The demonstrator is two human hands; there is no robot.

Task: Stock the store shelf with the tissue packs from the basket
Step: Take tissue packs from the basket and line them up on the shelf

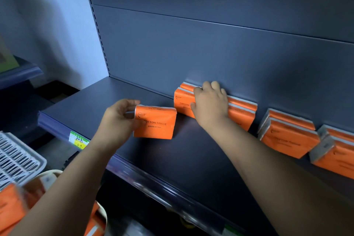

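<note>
My left hand grips the left end of an orange "COTTON TISSUE" pack, held upright on the dark shelf. My right hand grips the top of two upright orange packs standing against the shelf's back panel, thumb on the front face and fingers curled over the back. Further right, more orange packs stand in pairs along the back panel. Blurred orange packs lie at the bottom left, beside a white slatted basket.
The shelf's front edge carries a green-yellow price tag. A lower shelf lies below the front edge. Another dark shelf juts out at the left beside a pale wall.
</note>
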